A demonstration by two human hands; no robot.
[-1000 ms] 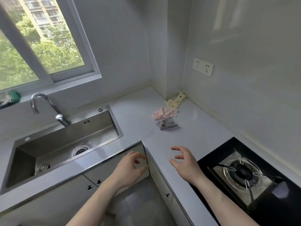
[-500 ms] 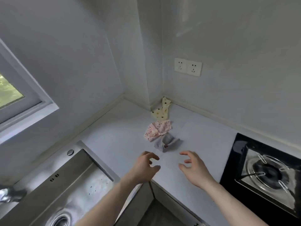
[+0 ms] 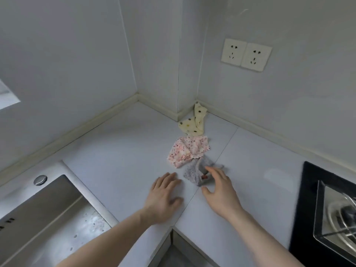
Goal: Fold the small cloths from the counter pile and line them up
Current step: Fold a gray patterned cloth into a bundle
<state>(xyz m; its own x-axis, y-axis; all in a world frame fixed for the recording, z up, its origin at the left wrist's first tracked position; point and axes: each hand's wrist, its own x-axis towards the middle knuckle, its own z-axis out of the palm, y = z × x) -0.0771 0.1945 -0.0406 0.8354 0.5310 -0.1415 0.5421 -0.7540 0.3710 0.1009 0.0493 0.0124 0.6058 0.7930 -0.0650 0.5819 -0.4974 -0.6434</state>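
Lying in a line out from the wall corner on the white surface (image 3: 115, 160) are three small cloths: yellow dotted cloth (image 3: 194, 123) nearest it, pink floral cloth (image 3: 185, 151) next, grey cloth (image 3: 193, 171) farthest. The left hand (image 3: 163, 195) rests flat and relaxed beside the grey cloth; the right hand (image 3: 221, 189), fingers spread, touches its edge.

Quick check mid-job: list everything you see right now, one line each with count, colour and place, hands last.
grey cloth: one, grey, crumpled, nearest the hands
pink cloth: one, pink floral, behind the grey one
yellow cloth: one, pale yellow with dark dots, in the wall corner
counter: one, white, L-shaped
sink: one, steel, lower left
stove: one, black with metal burner, right edge
wall sockets: two, cream, right wall
left hand: open, over the counter
right hand: open, fingers reaching over the grey cloth
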